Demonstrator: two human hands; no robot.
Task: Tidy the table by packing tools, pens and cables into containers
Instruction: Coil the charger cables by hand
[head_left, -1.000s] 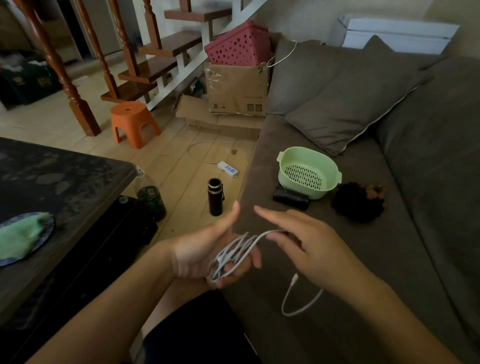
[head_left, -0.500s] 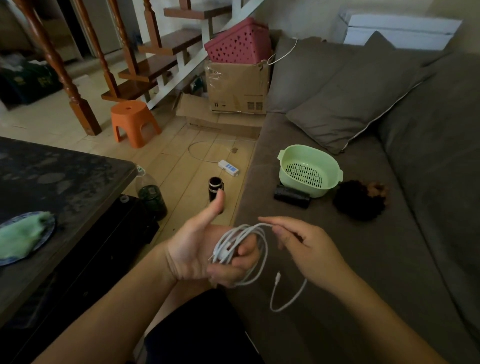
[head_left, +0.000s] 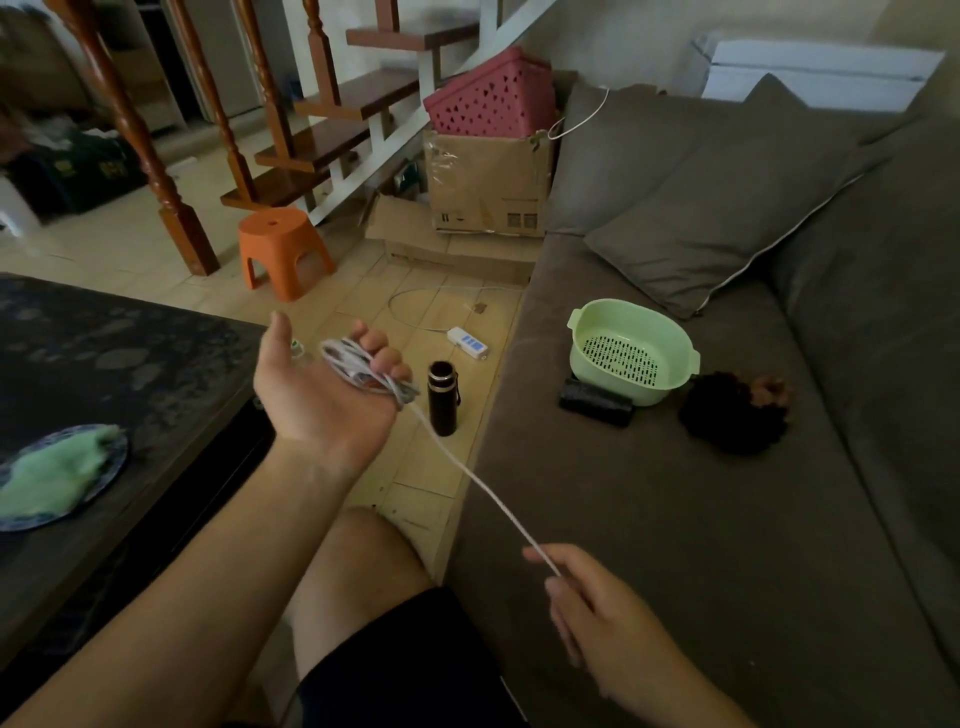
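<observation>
- Far out to the left of the left hand, a blue-rimmed plate (head_left: 111, 470) with a pale green cloth (head_left: 49, 475) on it sits on the dark table (head_left: 130, 353).
- The left hand (head_left: 324, 387) is raised palm up, thumb spread away from the palm, fingers curled over a bundle of white cable (head_left: 363, 371) wound in loops around them; the bundle rests across the fingers, near the fingertips.
- Beyond this hand, on the tiled floor, stands an orange plastic stool (head_left: 283, 249).
- Just to the right of the left hand's fingers a black flask (head_left: 442, 397) stands upright on the floor, and a little past it lies a white power strip (head_left: 467, 343) with its cord looped behind.
- From the bundle one straight, taut run of the same cable slants down toward the right hand (head_left: 597, 618), passing in front of the flask.
- The right hand is low over the grey sofa (head_left: 649, 519), fingers loosely closed, pinching the cable between thumb and fingertips; the cable's free end is hidden in the hand.
- Well beyond the right hand, on the sofa seat, a light green colander basket (head_left: 631, 351) rests with one edge on a small black case (head_left: 595, 402).
- Right of the basket lies a dark fuzzy object (head_left: 732, 415); what it is cannot be told.
</observation>
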